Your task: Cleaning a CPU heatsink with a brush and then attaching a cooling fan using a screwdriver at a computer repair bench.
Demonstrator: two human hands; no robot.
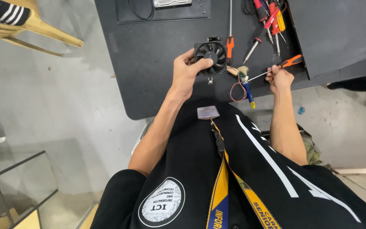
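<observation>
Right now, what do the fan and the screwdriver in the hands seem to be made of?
The fan in the left hand looks like matte black moulded plastic, frame and blades alike. The screwdriver in the right hand has a thin shiny shaft, probably steel, and a glossy orange handle, likely plastic.

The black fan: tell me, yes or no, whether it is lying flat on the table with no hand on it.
No, the left hand grips the black fan and holds it up over the dark table.
</observation>
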